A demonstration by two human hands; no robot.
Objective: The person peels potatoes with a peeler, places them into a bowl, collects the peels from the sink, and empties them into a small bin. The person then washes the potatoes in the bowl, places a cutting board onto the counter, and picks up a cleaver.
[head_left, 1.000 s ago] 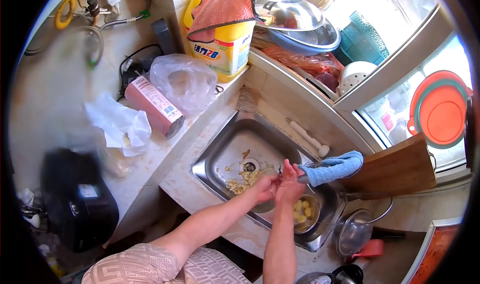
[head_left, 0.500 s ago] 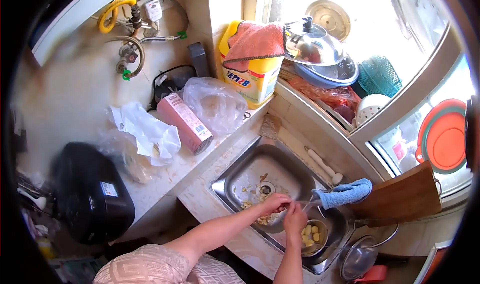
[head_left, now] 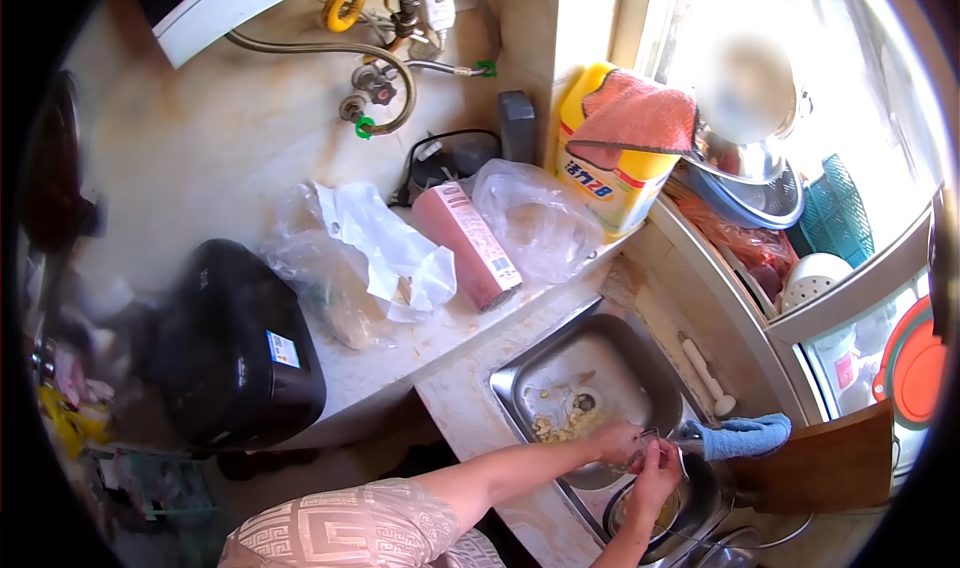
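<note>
My left hand and my right hand are close together over the divider of a two-basin steel sink. Both have their fingers closed in a pinch. A small shiny edge shows between the fingertips, but what they hold is too small to make out. Beside them is the tap, wrapped in a blue cloth. Pale yellowish peelings lie around the drain in the larger basin. Below my right hand, a round bowl in the smaller basin is mostly hidden by that hand and forearm.
A wooden board leans right of the tap. On the counter are a pink box, plastic bags and a black appliance. A yellow jug with a red cloth stands by the window. A white-handled brush lies behind the sink.
The view has swung, so the scene sits further right and lower. My hands stay together by the tap; my right hand now covers more of the bowl, where several peeled, potato-like pieces showed before.
</note>
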